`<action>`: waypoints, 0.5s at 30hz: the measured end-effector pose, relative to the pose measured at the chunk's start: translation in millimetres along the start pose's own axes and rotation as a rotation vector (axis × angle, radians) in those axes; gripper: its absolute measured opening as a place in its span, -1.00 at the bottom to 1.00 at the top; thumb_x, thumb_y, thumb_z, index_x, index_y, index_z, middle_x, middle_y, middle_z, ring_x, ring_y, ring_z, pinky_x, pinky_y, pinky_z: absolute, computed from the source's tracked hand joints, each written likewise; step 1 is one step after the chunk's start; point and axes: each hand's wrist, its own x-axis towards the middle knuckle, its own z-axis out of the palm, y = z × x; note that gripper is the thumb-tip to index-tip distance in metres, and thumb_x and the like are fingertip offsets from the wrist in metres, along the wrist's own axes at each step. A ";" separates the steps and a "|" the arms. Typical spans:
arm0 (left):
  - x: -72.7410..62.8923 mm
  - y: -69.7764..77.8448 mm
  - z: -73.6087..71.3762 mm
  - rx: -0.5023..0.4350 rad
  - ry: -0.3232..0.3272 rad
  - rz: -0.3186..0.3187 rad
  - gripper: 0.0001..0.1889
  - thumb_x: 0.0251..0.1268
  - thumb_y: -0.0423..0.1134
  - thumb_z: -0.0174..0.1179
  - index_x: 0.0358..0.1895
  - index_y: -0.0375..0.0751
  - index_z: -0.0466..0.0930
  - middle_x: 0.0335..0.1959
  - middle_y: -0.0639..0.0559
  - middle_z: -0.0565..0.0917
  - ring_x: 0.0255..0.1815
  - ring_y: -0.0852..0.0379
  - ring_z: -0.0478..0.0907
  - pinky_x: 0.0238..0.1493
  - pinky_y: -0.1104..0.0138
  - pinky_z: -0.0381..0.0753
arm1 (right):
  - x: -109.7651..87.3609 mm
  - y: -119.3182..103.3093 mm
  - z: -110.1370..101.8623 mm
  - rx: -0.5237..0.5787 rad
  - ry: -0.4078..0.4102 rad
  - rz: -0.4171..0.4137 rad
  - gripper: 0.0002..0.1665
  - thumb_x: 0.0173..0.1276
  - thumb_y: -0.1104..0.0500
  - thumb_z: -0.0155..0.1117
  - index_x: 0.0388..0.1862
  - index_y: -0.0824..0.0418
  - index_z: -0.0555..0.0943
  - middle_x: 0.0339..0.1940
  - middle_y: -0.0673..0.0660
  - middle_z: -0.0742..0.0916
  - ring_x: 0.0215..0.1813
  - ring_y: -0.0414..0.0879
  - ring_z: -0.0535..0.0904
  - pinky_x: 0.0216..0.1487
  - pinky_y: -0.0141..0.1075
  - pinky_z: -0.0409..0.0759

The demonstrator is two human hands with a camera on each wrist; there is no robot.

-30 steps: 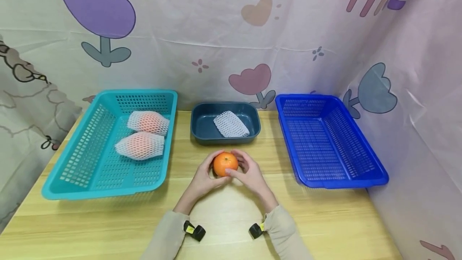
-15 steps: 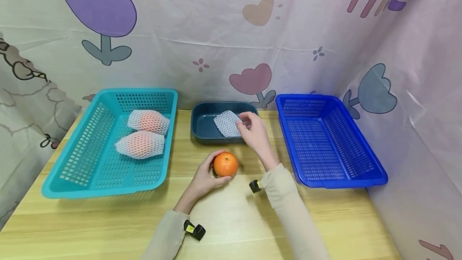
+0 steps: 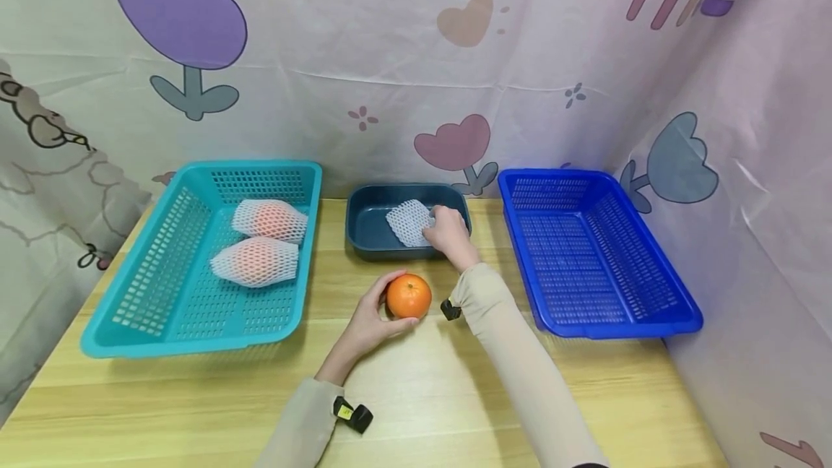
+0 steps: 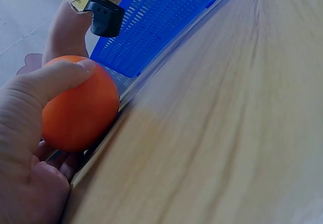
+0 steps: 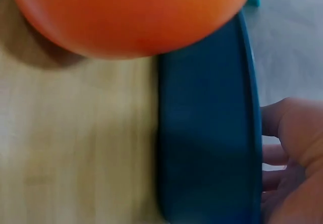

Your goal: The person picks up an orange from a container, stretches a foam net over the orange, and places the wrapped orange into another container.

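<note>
On the wooden table an orange (image 3: 409, 296) sits within the curve of my left hand (image 3: 367, 322). The left wrist view has the thumb (image 4: 68, 76) lying across the orange, with other fingers below it. My right hand (image 3: 448, 230) reaches into the dark blue dish (image 3: 365, 226), fingertips at the right end of a white foam fruit net (image 3: 408, 222). That end of the net is covered by the hand. In the right wrist view the dish's side hides the fingertips, and I cannot tell if they pinch the net.
To the left stands a turquoise basket (image 3: 237, 320) holding two fruits in foam nets, the rear one (image 3: 269, 219) and the front one (image 3: 256, 263). A blue basket (image 3: 565, 258) stands to the right. A printed cloth (image 3: 364, 35) hangs behind the table.
My right hand has left the orange and moved forward into the dish, to the net's right end. The left hand stays around the orange.
</note>
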 end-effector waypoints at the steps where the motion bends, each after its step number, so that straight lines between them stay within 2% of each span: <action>1: 0.0 0.0 0.2 0.001 0.002 0.001 -0.16 -0.10 -0.48 0.54 0.36 -0.25 0.37 0.30 -0.21 0.48 0.28 -0.15 0.45 0.32 -0.05 0.40 | 0.0 0.5 0.8 0.003 0.006 -0.003 -0.50 0.25 0.20 0.37 0.16 0.34 0.60 0.12 0.25 0.68 0.10 0.10 0.59 0.15 -0.08 0.57; 4: 0.2 -0.4 0.6 -0.002 0.005 0.000 -0.16 -0.11 -0.49 0.54 0.36 -0.25 0.38 0.30 -0.22 0.48 0.28 -0.16 0.44 0.32 -0.06 0.39 | -0.1 1.5 2.6 0.017 0.015 0.005 -0.58 0.19 0.26 0.37 0.05 0.36 0.63 0.02 0.26 0.71 -0.02 0.09 0.61 0.04 -0.10 0.61; 6: 0.2 -0.1 0.6 -0.002 0.004 -0.006 -0.16 -0.10 -0.49 0.54 0.36 -0.24 0.38 0.30 -0.22 0.48 0.29 -0.15 0.44 0.32 -0.05 0.39 | 0.1 1.8 3.0 0.008 0.018 0.023 -0.73 0.16 0.27 0.37 -0.15 0.36 0.64 -0.14 0.25 0.70 -0.14 0.08 0.59 -0.09 -0.12 0.62; 8: 0.2 0.1 0.7 -0.002 0.001 -0.008 -0.17 -0.09 -0.48 0.54 0.36 -0.24 0.38 0.30 -0.21 0.48 0.29 -0.15 0.44 0.32 -0.06 0.38 | 0.3 2.1 2.9 0.000 0.007 0.049 -0.86 0.14 0.27 0.36 -0.41 0.31 0.57 -0.34 0.21 0.64 -0.28 0.06 0.54 -0.25 -0.14 0.58; 11: 0.2 0.2 0.7 0.001 0.002 -0.006 -0.17 -0.09 -0.46 0.54 0.36 -0.23 0.38 0.29 -0.20 0.49 0.28 -0.14 0.44 0.32 -0.06 0.39 | 1.0 2.4 1.9 -0.014 -0.010 0.070 -0.67 0.13 0.27 0.33 -0.69 0.18 0.37 -0.60 0.09 0.46 -0.46 -0.01 0.43 -0.42 -0.21 0.45; 15: 0.1 0.4 0.1 0.001 -0.001 -0.002 -0.17 -0.09 -0.47 0.54 0.36 -0.25 0.38 0.29 -0.21 0.49 0.28 -0.13 0.44 0.32 -0.05 0.39 | 0.1 1.3 -2.3 -0.004 0.000 0.054 -0.51 0.11 0.32 0.23 -0.84 0.08 0.21 -0.79 -0.04 0.22 -0.61 -0.11 0.19 -0.53 -0.28 0.26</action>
